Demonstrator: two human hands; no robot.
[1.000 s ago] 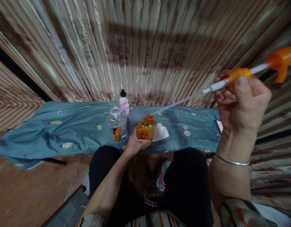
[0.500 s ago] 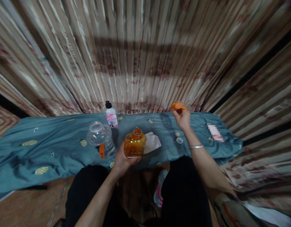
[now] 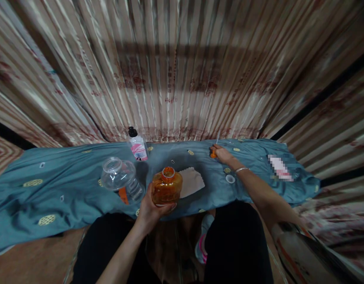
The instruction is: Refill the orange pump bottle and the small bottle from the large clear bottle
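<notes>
Amber bottle [image 3: 167,188] gripped, left fingers [image 3: 170,208] | orange pump [image 3: 213,153] gripped, right fingers [image 3: 217,146] | clear container [image 3: 118,178], cloth [image 3: 193,183] flank bottle

Amber bottle [image 3: 167,191], in my left hand [image 3: 151,209]; clear bottle [image 3: 119,177] beside that hand. Orange pump head [image 3: 213,155], in my right hand [image 3: 224,154]; pale cloth [image 3: 193,182] between.

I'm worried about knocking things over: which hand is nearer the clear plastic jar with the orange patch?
Left. The left hand, holding the translucent amber bottle, is just right of the jar; the right hand is much farther right, at the orange plastic pump top.
</notes>
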